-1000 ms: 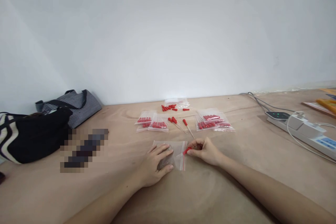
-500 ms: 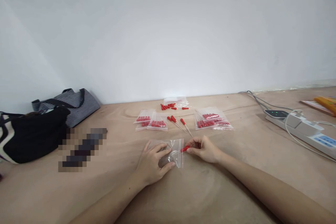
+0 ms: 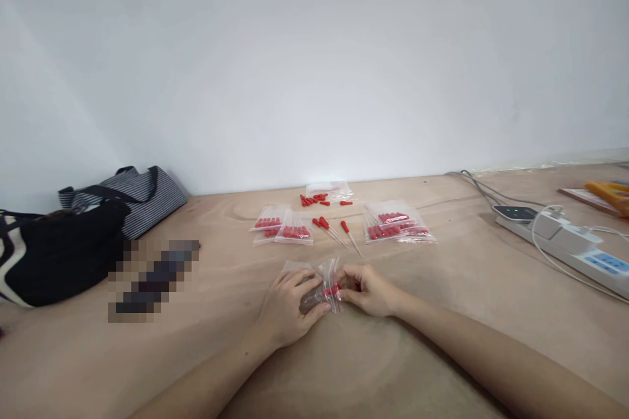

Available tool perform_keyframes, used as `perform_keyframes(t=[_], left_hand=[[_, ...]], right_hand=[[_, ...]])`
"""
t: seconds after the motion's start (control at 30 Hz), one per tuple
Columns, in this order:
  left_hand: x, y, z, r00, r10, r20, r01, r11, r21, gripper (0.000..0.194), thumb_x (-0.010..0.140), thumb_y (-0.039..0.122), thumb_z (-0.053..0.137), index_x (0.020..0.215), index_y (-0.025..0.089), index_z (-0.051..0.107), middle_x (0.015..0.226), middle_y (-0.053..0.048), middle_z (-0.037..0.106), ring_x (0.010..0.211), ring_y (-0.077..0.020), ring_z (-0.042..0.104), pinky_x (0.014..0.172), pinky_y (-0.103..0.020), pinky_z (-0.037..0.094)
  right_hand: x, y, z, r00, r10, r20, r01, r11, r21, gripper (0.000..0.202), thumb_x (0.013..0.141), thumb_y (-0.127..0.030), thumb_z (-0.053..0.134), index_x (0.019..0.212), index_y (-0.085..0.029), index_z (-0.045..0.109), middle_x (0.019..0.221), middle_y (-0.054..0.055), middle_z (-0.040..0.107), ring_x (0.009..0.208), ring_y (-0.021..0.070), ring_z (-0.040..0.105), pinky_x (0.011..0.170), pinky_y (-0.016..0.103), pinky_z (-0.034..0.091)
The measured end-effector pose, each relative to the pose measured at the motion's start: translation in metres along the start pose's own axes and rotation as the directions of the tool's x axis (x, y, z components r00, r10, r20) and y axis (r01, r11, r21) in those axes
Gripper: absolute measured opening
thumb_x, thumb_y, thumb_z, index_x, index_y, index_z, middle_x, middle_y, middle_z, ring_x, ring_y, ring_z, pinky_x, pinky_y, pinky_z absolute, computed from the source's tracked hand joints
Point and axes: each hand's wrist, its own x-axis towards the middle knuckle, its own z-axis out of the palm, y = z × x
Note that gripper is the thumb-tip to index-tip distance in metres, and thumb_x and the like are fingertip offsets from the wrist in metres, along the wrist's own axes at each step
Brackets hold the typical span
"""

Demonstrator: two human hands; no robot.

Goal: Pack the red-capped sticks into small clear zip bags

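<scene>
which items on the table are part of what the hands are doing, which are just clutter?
In hand: clear zip bag, left hand, right hand, red-capped piece, loose red-tipped sticks, filled bags, loose red caps.

Lying about: striped bag, black bag, power strip, cables.

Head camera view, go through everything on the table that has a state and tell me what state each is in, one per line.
left hand: pinching the small clear bag
right hand: fingers closed on a red-capped piece at the bag's mouth
small clear bag: mouth open, lifted
filled bags: lying flat, holding red pieces
loose red-tipped sticks: lying unbagged
power strip: plugs in, green light on
striped bag: slumped against wall
</scene>
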Motion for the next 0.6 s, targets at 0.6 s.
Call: perform_keyframes(t=[0.6], left_hand=[[-0.012,-0.022,-0.024,0.967,0.087,0.24,-0.036,0.977,-0.211,0.037,0.082,0.031,0.048,0.118,0.024,0.049,0.124,-0.005,0.049,0.117,-0.0219,0.041,0.097,-0.041,0.035]], right_hand=[[0.008,0.007,-0.014,0.988,-0.132,0.08,0.14,0.985,-0.101,0.022,0.078,-0.025,0.047,0.071,-0.019,0.067,0.073,0.002,0.059,0.07,0.014,0.054,0.064,0.025,0.041]])
